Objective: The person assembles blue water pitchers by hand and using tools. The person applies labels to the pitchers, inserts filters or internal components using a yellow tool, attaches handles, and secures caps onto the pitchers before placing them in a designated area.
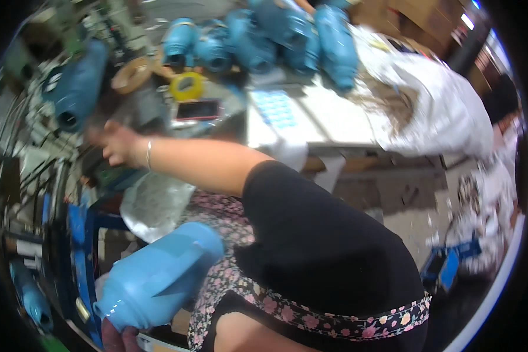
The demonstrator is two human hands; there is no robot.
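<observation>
A pale blue plastic flask shell [164,276] with a narrow neck and a handle-like rib lies tilted in front of my body. At its neck, by the lower edge, are the fingers of my left hand [120,337], closed on it; the rest of that hand is hidden. My right arm stretches across to the left. My right hand [120,146] is smeared by motion, so its grip does not show. It is near the mouth of another blue flask shell [79,88] among the machinery at the left.
Several blue flask shells [252,44] stand along the back of the table. A yellow tape roll [186,86], a brown tape roll [131,75] and a phone [198,110] lie nearer. White sacking [434,94] covers the right. A blue frame [82,252] stands at lower left.
</observation>
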